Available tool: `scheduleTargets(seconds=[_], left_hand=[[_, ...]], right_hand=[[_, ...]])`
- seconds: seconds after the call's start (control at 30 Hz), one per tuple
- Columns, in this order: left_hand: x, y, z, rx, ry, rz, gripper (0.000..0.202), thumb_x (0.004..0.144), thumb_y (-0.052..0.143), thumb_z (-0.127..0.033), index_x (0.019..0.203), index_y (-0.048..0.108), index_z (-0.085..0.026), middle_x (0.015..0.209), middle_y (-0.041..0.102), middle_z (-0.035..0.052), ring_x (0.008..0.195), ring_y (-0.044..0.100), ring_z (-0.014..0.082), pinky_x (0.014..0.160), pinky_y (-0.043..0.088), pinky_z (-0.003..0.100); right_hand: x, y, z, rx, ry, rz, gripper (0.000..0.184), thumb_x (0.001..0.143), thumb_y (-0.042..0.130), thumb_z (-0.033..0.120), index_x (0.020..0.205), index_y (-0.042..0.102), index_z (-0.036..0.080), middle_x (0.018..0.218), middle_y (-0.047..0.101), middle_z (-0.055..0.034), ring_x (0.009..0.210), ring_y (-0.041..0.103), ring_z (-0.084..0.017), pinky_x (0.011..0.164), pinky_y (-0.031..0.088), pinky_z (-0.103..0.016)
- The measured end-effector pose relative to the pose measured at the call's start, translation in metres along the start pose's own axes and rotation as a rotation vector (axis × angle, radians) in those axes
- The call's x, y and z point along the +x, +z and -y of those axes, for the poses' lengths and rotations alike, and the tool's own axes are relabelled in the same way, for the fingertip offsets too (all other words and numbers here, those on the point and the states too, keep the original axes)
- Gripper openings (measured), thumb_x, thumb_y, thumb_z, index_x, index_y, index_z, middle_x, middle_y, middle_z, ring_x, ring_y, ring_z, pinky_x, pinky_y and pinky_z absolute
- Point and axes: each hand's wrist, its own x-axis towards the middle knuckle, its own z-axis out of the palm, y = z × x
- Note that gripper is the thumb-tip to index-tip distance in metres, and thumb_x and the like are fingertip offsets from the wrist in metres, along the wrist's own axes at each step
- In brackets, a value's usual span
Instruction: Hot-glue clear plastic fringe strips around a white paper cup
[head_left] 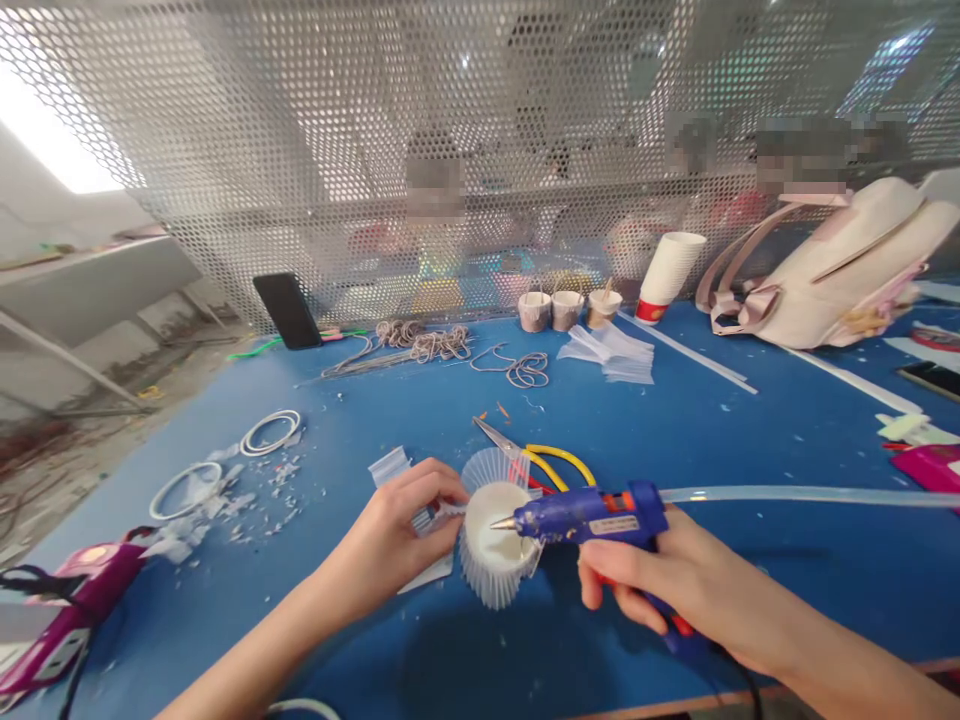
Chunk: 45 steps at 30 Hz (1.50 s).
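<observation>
A blue hot glue gun is in my right hand, its fingers wrapped round the handle near the orange-red trigger. Its metal nozzle points left, over the mouth of a white paper cup. Clear thin strips fan out around the cup's rim. My left hand pinches the cup's left side, thumb and fingers closed at the strips. Just behind the cup lie scissors with yellow and red handles. Loose clear strips lie partly hidden behind my left hand.
Grey cord, filled small cups, a stack of paper cups and a pale backpack line the perforated screen. A phone leans there. White rings, scraps and a magenta power strip are left.
</observation>
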Motion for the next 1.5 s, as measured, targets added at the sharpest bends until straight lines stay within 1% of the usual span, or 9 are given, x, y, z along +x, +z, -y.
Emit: scheduleTargets(seconds=[0.1,0.3,0.4,0.6,0.73,0.83,1.07,1.37,1.5], left_hand=[[0.000,0.001,0.000,-0.025,-0.045,0.008,0.009,0.084,0.053,-0.014,0.081,0.060,-0.019,0.084,0.062,0.0016,0.077,0.058,0.0121,0.069,0.047,0.022],[-0.001,0.004,-0.004,-0.098,-0.155,0.033,0.008,0.081,0.052,-0.016,0.079,0.059,-0.018,0.083,0.062,0.0023,0.076,0.058,0.0129,0.068,0.047,0.023],[-0.001,0.006,-0.005,-0.107,-0.170,0.038,0.008,0.078,0.052,-0.013,0.080,0.058,-0.018,0.083,0.062,0.0012,0.074,0.057,0.0122,0.066,0.046,0.022],[0.000,0.006,0.000,-0.074,-0.081,0.058,0.024,0.070,0.046,0.000,0.082,0.057,-0.019,0.087,0.059,0.0004,0.081,0.055,0.0125,0.074,0.044,0.024],[0.009,-0.003,0.002,-0.036,-0.056,0.150,0.036,0.064,0.041,0.005,0.084,0.060,-0.019,0.089,0.060,0.0002,0.082,0.055,0.0124,0.075,0.043,0.024],[0.018,-0.009,0.003,-0.022,-0.022,0.195,0.032,0.066,0.045,0.002,0.083,0.062,-0.018,0.085,0.061,0.0001,0.078,0.054,0.0127,0.072,0.043,0.023],[0.039,-0.016,0.000,-0.124,0.054,0.281,0.025,0.069,0.051,-0.002,0.082,0.067,-0.017,0.081,0.067,-0.0014,0.071,0.057,0.0104,0.065,0.042,0.019],[0.046,-0.011,0.000,-0.167,0.130,0.332,0.018,0.072,0.050,-0.006,0.074,0.064,-0.017,0.070,0.062,-0.0029,0.059,0.050,0.0092,0.054,0.034,0.019],[0.047,-0.009,0.001,-0.170,0.131,0.359,0.018,0.067,0.049,-0.005,0.070,0.061,-0.018,0.069,0.062,-0.0030,0.059,0.050,0.0107,0.052,0.032,0.022]], right_hand=[[0.008,0.006,0.012,-0.084,0.032,0.029,0.033,0.089,0.051,0.037,0.069,0.061,0.014,0.049,0.050,0.0040,0.039,0.040,-0.004,0.042,0.031,-0.018],[0.021,0.011,0.023,-0.106,0.027,-0.009,0.029,0.087,0.050,0.032,0.066,0.056,0.014,0.068,0.062,-0.0005,0.035,0.038,-0.001,0.039,0.029,-0.018],[0.021,0.012,0.020,-0.079,0.047,-0.035,0.031,0.087,0.050,0.035,0.065,0.056,0.014,0.063,0.061,-0.0002,0.035,0.039,-0.002,0.039,0.027,-0.019],[0.018,0.013,0.012,-0.083,0.081,-0.048,0.037,0.088,0.049,0.039,0.061,0.057,0.015,0.037,0.041,0.0062,0.034,0.036,-0.005,0.042,0.026,-0.021],[0.017,0.008,0.005,-0.063,0.099,-0.062,0.040,0.088,0.050,0.044,0.064,0.057,0.013,0.049,0.052,0.0024,0.036,0.036,-0.004,0.044,0.026,-0.021],[0.012,0.003,0.002,-0.033,0.108,-0.084,0.041,0.088,0.051,0.048,0.067,0.058,0.013,0.064,0.059,-0.0011,0.037,0.035,-0.002,0.045,0.024,-0.022],[0.000,0.006,0.003,-0.052,0.195,-0.168,0.051,0.083,0.053,0.061,0.064,0.056,0.014,0.038,0.036,0.0074,0.038,0.030,-0.006,0.047,0.020,-0.024],[-0.010,0.011,-0.006,-0.051,0.210,-0.318,0.052,0.081,0.054,0.062,0.062,0.056,0.013,0.039,0.036,0.0070,0.035,0.024,-0.004,0.046,0.018,-0.023],[-0.011,0.016,-0.007,0.004,0.235,-0.314,0.052,0.082,0.054,0.061,0.063,0.055,0.013,0.046,0.042,0.0048,0.037,0.025,-0.003,0.047,0.018,-0.023]])
